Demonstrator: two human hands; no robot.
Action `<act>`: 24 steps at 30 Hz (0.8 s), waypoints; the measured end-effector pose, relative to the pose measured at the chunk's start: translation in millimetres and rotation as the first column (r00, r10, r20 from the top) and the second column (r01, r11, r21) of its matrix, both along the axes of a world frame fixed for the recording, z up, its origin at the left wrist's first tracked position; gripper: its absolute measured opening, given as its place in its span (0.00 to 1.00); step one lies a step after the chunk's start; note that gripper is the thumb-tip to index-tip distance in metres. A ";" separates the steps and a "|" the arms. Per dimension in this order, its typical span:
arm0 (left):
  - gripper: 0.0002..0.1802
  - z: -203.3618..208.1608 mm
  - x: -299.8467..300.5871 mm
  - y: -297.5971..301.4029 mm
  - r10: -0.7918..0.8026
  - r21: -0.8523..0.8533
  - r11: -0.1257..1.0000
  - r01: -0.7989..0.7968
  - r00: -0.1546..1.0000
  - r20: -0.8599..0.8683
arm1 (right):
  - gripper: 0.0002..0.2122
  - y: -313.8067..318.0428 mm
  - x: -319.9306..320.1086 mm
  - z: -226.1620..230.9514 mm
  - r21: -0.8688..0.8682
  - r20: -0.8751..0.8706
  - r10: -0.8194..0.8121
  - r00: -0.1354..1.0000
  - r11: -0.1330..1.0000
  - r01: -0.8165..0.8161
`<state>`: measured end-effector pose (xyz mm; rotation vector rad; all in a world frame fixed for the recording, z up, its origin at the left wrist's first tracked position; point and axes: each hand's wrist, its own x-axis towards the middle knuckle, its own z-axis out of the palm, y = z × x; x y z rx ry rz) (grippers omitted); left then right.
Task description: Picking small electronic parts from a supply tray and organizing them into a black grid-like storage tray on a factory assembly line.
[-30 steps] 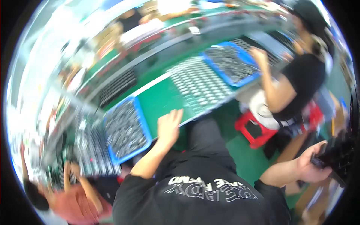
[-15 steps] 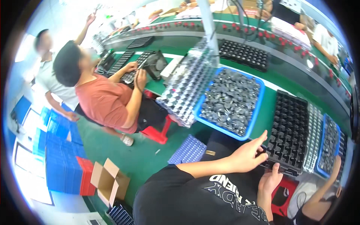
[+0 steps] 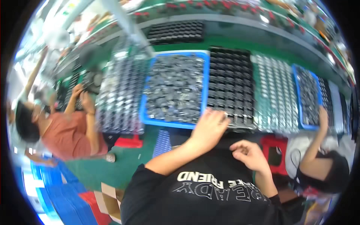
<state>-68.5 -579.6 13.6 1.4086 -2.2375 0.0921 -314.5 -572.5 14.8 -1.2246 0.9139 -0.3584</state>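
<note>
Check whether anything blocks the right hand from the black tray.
Nothing visible stands between the right hand and the black tray; the left hand is at the tray's near left corner, off to one side.

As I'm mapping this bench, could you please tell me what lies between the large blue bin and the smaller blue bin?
Left to right, a black tray and then a clear tray lie there, in the head view.

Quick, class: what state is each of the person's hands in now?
Left hand: at near edge of black rectangular plastic tray; grip cannot be told.
Right hand: half-open, holding nothing visible.
</note>
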 end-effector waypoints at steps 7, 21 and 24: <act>0.16 14.6 -7.9 -23.7 -0.038 0.120 0.992 0.035 0.999 0.028 | 0.12 -11.6 -45.4 35.6 -0.533 -0.001 -0.538 0.843 0.714 0.455; 0.27 50.5 6.0 -8.3 0.011 0.316 0.948 0.040 0.988 -0.156 | 0.13 -149.9 -34.0 21.7 -0.859 -0.357 -0.679 0.641 0.508 0.060; 0.18 61.5 42.8 -22.3 0.147 0.171 0.979 -0.111 0.966 -0.211 | 0.15 -186.5 -32.7 4.3 -0.835 -0.522 -0.686 0.507 0.531 -0.141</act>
